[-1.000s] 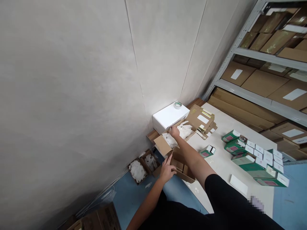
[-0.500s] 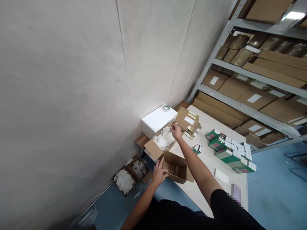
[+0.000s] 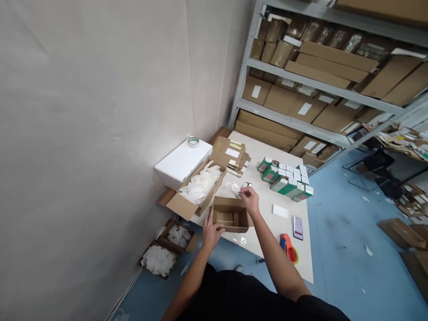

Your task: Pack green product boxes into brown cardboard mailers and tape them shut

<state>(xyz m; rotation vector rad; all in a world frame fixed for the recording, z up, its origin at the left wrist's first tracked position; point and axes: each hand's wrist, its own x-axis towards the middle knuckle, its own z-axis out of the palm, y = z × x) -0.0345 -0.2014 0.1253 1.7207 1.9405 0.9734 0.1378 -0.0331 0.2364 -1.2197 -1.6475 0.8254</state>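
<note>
A small open cardboard box (image 3: 230, 215) sits at the near edge of the white table (image 3: 267, 223). My left hand (image 3: 211, 230) grips its near left corner. Just above the box's far right corner, my right hand (image 3: 249, 198) pinches a small white packet (image 3: 236, 188). To the left lies a larger open carton of white packets (image 3: 199, 187), beside a white foam box (image 3: 182, 162) with a roll of tape (image 3: 193, 141) on top.
Green and white product boxes (image 3: 287, 178) are grouped mid-table, with flattened cartons (image 3: 234, 156) behind them. A white card (image 3: 281, 211), a phone (image 3: 298, 226) and a red tape dispenser (image 3: 288, 247) lie near the right edge. Floor boxes of white packets (image 3: 167, 249) stand below. Shelving (image 3: 317, 80) holds cartons.
My right hand came back from the carton of white packets with one packet, to above the small box. The view swung right, showing more shelving and floor.
</note>
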